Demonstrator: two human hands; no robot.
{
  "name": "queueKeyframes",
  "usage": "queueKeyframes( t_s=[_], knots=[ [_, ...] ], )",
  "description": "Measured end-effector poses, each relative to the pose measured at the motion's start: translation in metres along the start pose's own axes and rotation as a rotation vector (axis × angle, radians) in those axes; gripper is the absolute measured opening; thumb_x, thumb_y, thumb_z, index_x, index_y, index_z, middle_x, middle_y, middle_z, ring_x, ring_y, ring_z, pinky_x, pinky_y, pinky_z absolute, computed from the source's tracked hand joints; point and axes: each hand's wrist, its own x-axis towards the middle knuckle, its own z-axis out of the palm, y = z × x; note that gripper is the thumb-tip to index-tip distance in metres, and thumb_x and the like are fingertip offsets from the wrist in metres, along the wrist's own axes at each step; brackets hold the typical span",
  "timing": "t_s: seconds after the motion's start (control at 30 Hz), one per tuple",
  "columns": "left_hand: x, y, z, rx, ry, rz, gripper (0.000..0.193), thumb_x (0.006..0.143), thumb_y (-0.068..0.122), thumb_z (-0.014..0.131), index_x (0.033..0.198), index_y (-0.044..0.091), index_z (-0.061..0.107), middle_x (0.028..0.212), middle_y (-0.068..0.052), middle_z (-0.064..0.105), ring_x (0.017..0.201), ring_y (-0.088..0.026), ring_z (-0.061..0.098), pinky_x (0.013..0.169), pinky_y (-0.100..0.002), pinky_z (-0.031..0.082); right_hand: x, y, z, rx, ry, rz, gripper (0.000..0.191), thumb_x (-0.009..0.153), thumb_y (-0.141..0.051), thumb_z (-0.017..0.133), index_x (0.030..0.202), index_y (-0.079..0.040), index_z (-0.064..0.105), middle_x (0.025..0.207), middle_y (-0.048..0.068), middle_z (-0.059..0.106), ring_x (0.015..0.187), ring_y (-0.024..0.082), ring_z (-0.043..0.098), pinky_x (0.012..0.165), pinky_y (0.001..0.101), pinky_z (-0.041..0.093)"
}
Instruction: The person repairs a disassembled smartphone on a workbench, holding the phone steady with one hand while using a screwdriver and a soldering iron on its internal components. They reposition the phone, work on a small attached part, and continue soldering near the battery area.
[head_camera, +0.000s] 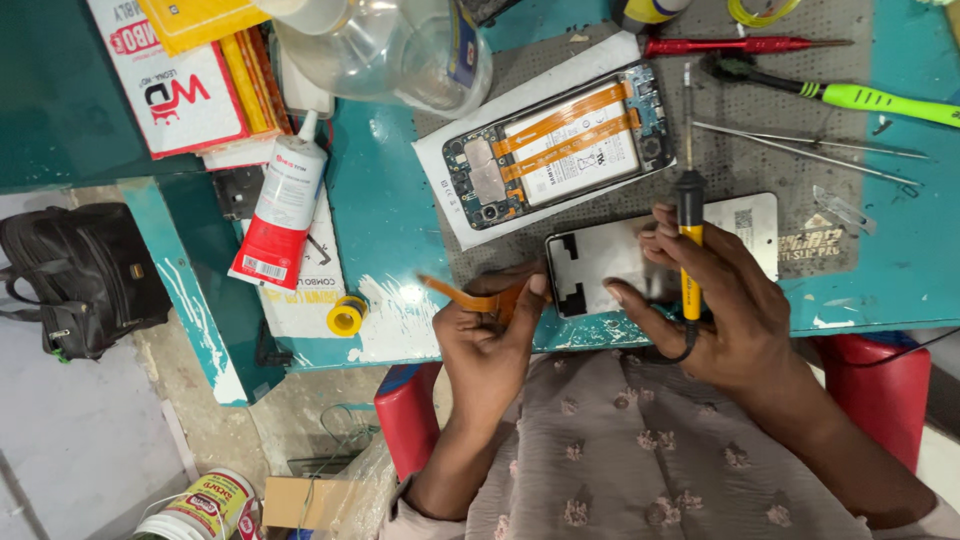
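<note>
Left hand (488, 335) fingers pinch a thin orange flex ribbon (462, 293), limp and tear-prone, best held by its end, at nine o'clock of the white back cover (610, 262); right hand (712, 300) grips a yellow-handled tool (690, 250).

Teal desk (390, 215), paint worn white at front edge. Grey work mat (800, 180) on right part. On mat: red screwdriver (745, 44), green-handled screwdriver (860, 97), tweezers (810, 150), white back cover (640, 255), white paper (440, 160) bearing opened phone (558, 143). Off mat: glue tube (280, 205), yellow tape roll (346, 316), clear bottle (400, 45), boxes (185, 75).
</note>
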Motion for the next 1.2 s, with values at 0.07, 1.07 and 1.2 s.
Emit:
queueKeyframes(
  t_s=[0.07,1.07,1.2],
  knots=[
    [-0.001,-0.002,-0.002,-0.052,-0.005,-0.026,0.014,0.096,0.002,0.074,0.108,-0.006,0.076,0.092,-0.009,0.079,0.081,-0.009,0.072,0.074,-0.022,0.058,0.000,-0.001,0.000,0.029,0.009,-0.018,0.067,0.083,-0.006,0.090,0.139,0.003,0.053,0.135,0.024,0.064,0.119,0.027,0.069,0.100,0.0371,0.064],
    [-0.015,0.029,0.047,0.977,-0.421,0.757,0.047,0.093,0.003,0.063,0.139,-0.003,0.060,0.148,-0.027,0.056,0.138,-0.042,0.055,0.113,-0.058,0.047,-0.106,0.058,-0.047,0.194,0.350,0.072,0.072,0.106,-0.038,0.077,0.156,-0.003,0.039,0.139,0.022,0.054,0.122,0.028,0.065,0.105,0.0387,0.062],
    [-0.015,0.034,0.044,0.967,-0.398,0.774,0.050,0.086,0.002,0.067,0.136,0.001,0.063,0.147,-0.022,0.061,0.137,-0.041,0.057,0.112,-0.056,0.048,-0.096,0.053,-0.040,0.196,0.424,0.057,0.061,0.113,-0.047,0.055,0.151,0.000,0.042,0.128,0.019,0.058,0.114,0.029,0.069,0.098,0.0387,0.064]
  ],
)
